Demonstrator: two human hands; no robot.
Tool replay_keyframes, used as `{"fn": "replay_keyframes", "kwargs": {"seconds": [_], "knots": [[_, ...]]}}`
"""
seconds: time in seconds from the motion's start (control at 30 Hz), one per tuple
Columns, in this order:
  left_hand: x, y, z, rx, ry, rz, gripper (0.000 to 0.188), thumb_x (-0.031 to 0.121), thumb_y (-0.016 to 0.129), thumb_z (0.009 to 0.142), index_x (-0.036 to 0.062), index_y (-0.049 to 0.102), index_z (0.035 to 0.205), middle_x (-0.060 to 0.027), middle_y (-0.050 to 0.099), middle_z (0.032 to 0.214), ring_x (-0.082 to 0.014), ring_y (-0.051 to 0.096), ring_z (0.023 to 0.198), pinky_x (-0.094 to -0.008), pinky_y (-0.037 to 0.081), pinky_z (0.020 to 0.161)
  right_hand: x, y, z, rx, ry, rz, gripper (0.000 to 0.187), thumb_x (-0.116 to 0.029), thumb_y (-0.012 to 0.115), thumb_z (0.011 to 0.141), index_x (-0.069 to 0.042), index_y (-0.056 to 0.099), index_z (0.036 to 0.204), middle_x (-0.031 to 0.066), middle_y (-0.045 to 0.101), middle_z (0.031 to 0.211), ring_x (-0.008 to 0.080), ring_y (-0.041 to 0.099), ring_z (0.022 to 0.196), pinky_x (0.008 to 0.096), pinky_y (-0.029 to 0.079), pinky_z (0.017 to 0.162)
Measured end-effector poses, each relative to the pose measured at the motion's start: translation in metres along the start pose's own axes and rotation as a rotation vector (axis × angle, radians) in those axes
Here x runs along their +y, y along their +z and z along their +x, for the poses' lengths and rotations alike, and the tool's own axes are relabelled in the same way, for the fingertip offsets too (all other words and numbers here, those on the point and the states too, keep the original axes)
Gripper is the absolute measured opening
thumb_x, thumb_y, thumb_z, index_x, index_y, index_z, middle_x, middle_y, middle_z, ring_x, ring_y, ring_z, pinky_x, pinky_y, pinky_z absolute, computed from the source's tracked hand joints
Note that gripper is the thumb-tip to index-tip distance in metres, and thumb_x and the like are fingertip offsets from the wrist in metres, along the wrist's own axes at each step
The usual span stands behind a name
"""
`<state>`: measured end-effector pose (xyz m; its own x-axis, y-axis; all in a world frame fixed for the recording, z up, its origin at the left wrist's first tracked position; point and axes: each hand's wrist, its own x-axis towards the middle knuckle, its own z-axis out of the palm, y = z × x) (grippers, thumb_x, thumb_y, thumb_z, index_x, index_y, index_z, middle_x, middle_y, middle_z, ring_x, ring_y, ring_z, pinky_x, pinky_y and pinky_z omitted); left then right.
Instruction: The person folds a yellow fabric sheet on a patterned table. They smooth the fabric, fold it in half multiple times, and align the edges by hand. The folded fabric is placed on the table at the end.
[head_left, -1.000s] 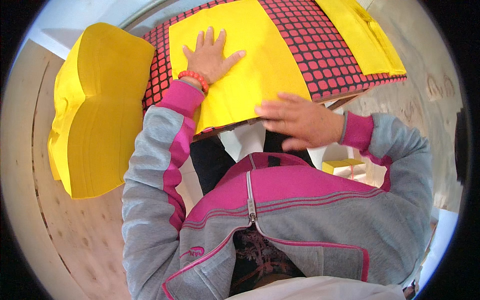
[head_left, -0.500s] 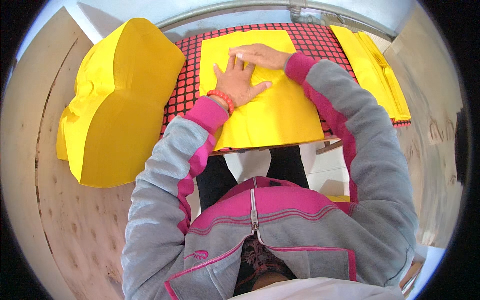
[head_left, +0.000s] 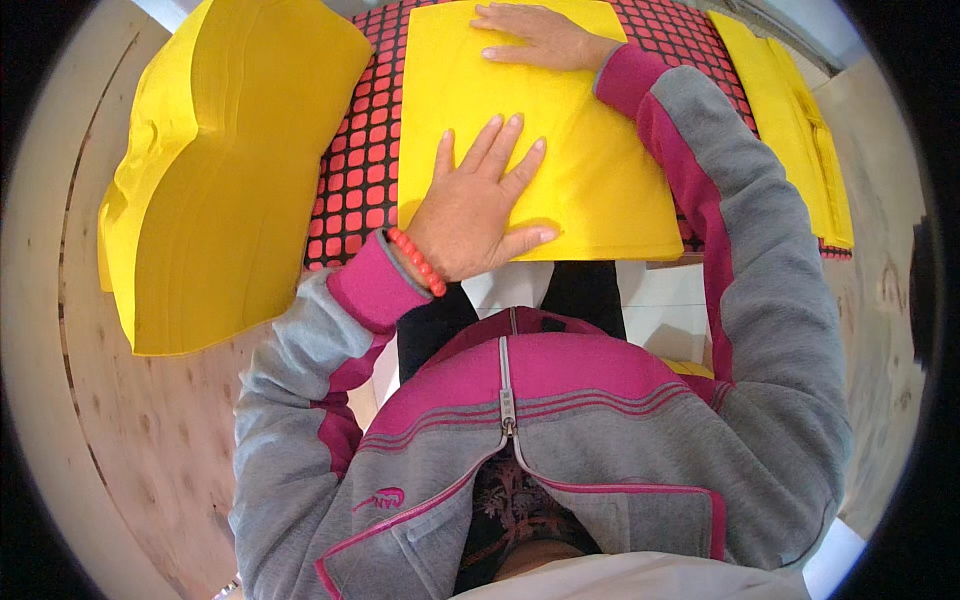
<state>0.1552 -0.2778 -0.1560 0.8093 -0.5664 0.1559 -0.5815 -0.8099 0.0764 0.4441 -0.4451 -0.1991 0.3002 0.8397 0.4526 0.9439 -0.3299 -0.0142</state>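
A yellow sheet of fabric-like material (head_left: 600,150) lies spread before me on a red-and-black checked cloth (head_left: 352,170). Flat on its near left part rests my left hand (head_left: 475,205), fingers spread and nothing held; a red bead bracelet (head_left: 416,263) circles that wrist. Farther off, toward the sheet's far edge, my right hand (head_left: 540,38) is laid palm down with its fingers stretched out to the left. It holds nothing either. The two hands are apart.
To the left stands a thick stack of yellow sheets (head_left: 235,190), curved and bulging, on a wooden board (head_left: 190,420). At the right edge of the checked cloth lie folded yellow pieces (head_left: 790,130). Another wooden surface (head_left: 880,330) is at the far right.
My left hand has slid toward me, near the sheet's front edge. The right hand has parted from it and its fingers have straightened. The whole view has tilted nearer to my body.
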Motion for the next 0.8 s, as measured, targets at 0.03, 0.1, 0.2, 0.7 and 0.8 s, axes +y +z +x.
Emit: {"fn": "replay_keyframes", "kwargs": {"seconds": [0.03,0.1,0.2,0.7,0.8], "knots": [[0.003,-0.003,-0.007,0.012,0.013,-0.020,0.092,0.064,0.056,0.093,0.0079,0.029,0.160,-0.0261,0.022,0.165,-0.0451,0.023,0.152,-0.0692,0.022,0.115,-0.001,-0.002,0.000,-0.092,0.071,0.021,0.081,-0.063,0.054,0.097,-0.001,0.048,0.150,0.0227,0.038,0.159,0.0317,0.035,0.148,0.0411,0.026,0.121],[0.011,-0.011,-0.021,-0.047,0.006,-0.025,0.095,0.062,0.063,0.090,0.0084,0.029,0.160,-0.0258,0.021,0.166,-0.0450,0.024,0.152,-0.0684,0.021,0.116,-0.004,-0.008,-0.002,-0.271,0.209,0.064,0.087,-0.067,0.047,0.099,-0.003,0.038,0.157,0.0199,0.026,0.167,0.0291,0.020,0.156,0.0391,0.014,0.127],[0.025,-0.029,-0.046,-0.185,-0.016,-0.072,0.097,0.057,0.072,0.085,0.0086,0.031,0.159,-0.0249,0.019,0.167,-0.0438,0.021,0.154,-0.0652,0.018,0.119,-0.010,-0.016,0.000,-0.235,0.156,0.025,0.087,-0.067,0.048,0.098,-0.002,0.039,0.156,0.0211,0.028,0.166,0.0316,0.023,0.155,0.0406,0.017,0.126],[-0.060,0.010,0.072,0.040,0.003,0.003,0.070,0.056,0.047,0.103,0.0100,0.040,0.156,-0.0189,0.027,0.167,-0.0337,0.024,0.155,-0.0637,0.017,0.120,0.022,0.007,0.001,-0.137,0.066,0.168,0.073,-0.054,0.046,0.102,-0.006,0.038,0.157,0.0236,0.028,0.165,0.0371,0.025,0.153,0.0443,0.018,0.126],[-0.062,0.024,0.069,0.066,-0.006,0.086,0.078,0.062,0.045,0.101,0.0122,0.033,0.159,-0.0198,0.023,0.168,-0.0357,0.022,0.155,-0.0659,0.017,0.119,0.027,0.006,-0.002,-0.134,0.048,0.185,0.069,-0.049,0.046,0.105,-0.004,0.039,0.156,0.0241,0.030,0.164,0.0372,0.027,0.153,0.0441,0.020,0.126]]}}
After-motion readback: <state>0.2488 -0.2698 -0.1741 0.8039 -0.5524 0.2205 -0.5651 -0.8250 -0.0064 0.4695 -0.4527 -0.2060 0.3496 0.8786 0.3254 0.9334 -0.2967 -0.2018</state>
